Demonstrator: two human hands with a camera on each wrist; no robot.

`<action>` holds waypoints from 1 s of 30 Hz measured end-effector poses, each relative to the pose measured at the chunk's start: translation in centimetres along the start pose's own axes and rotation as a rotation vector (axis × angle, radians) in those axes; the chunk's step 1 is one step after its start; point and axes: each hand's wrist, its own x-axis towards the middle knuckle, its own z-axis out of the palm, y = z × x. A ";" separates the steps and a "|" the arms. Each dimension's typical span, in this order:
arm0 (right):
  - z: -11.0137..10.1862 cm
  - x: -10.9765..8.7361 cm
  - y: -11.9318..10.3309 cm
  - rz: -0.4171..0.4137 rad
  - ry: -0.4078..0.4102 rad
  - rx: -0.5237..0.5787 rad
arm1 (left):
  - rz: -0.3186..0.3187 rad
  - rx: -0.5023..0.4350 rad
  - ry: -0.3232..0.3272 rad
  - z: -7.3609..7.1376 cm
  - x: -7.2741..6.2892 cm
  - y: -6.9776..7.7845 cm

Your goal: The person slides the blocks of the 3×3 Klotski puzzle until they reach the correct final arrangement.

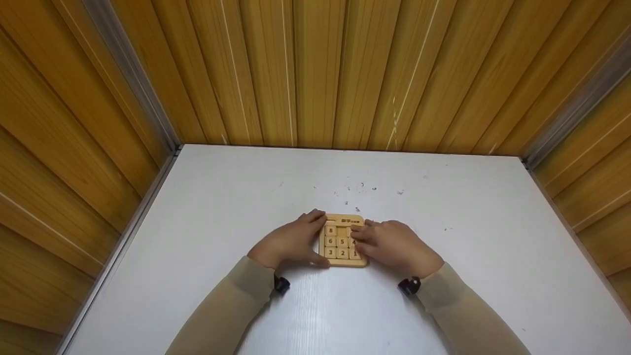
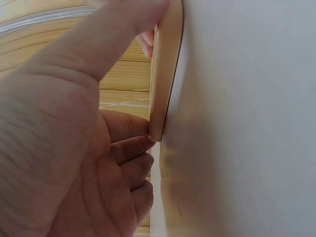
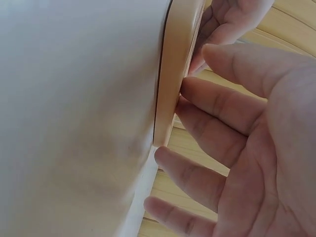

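A wooden number slide puzzle (image 1: 343, 264) lies flat on the white table, its numbered tiles in rows of three. The empty slot (image 1: 342, 231) is in the top row, right of the 8 tile (image 1: 331, 230). My left hand (image 1: 295, 240) grips the puzzle's left side, thumb at the near corner and fingertips at the far one. In the left wrist view these fingertips meet the end of the wooden edge (image 2: 165, 74). My right hand (image 1: 392, 244) has its fingertips on the right column, partly covering the 4 and 1 tiles and hiding most of the top right tile.
The white table (image 1: 236, 187) carries small dark marks (image 1: 362, 185) beyond the puzzle. Wood-patterned panels (image 1: 315, 74) stand behind it and on both sides. Dark wrist devices (image 1: 281, 285) sit at both sleeve cuffs.
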 end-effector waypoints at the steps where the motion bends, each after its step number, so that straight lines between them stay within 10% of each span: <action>1: 0.0 0.1 0.0 0.013 0.003 0.009 | -0.003 -0.001 0.000 0.0 0.0 0.0; 12: -0.4 0.6 -0.9 0.120 0.088 0.040 | -0.010 0.013 0.017 0.0 0.0 0.0; 30: 0.9 2.8 -2.4 -0.179 0.055 0.017 | -0.005 0.014 0.009 0.1 0.2 -0.2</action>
